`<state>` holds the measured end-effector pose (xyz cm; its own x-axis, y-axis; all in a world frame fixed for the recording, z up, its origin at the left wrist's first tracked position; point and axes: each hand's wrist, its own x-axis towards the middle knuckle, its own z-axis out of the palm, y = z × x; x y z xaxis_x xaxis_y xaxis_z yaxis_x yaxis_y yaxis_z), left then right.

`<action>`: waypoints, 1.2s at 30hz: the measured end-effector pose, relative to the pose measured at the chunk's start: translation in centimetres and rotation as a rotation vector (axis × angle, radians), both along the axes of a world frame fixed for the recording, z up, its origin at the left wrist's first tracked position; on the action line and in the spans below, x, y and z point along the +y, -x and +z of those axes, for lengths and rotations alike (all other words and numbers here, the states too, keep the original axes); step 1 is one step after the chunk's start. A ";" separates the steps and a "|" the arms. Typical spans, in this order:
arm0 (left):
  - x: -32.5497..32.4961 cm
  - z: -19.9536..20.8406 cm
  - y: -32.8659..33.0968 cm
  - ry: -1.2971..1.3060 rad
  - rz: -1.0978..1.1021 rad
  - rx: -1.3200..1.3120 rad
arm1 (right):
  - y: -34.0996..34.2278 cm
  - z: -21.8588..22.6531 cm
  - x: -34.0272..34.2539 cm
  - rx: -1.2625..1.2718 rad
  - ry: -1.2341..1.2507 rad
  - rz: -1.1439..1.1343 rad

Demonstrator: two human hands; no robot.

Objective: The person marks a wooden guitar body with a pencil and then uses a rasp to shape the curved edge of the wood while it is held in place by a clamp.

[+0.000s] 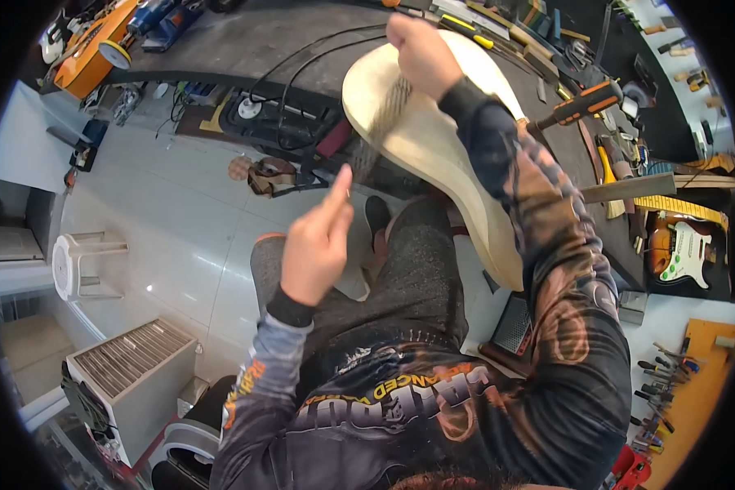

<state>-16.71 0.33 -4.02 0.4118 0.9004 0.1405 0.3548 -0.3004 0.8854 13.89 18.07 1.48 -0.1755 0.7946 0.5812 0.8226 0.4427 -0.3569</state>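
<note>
Fist of right hand [423,55] around rasp [390,109]

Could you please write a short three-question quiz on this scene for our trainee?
1. Multiple choice: Which hand is raised, as a fist, over the pale, curved wooden piece, at one end of the blurred grey tool?
A) left
B) right

2. True or false: The white stool stands on the person's right.

3. Fill in: The thick tool handle beyond the wooden piece's right edge is black and ____.

Key:
1. B, the right hand.
2. False; it stands on the person's left.
3. Orange.
</note>
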 end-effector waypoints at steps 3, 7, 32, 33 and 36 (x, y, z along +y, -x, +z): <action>-6.2 -3.2 1.7 -0.076 -0.084 -0.073 | 0.5 -2.2 -8.3 0.017 0.110 -0.003; -3.6 -1.9 1.2 -0.138 -0.109 -0.048 | -0.6 0.2 -6.6 0.013 0.076 -0.007; -5.0 -1.2 -0.9 -0.056 -0.146 -0.056 | -2.3 0.2 -8.5 0.022 -0.027 -0.027; -4.0 -0.6 -1.5 -0.018 -0.116 -0.068 | -2.4 0.6 -6.2 -0.049 0.031 -0.068; -0.8 0.8 -1.7 0.092 -0.074 -0.104 | -3.2 1.8 -2.4 0.007 -0.124 -0.082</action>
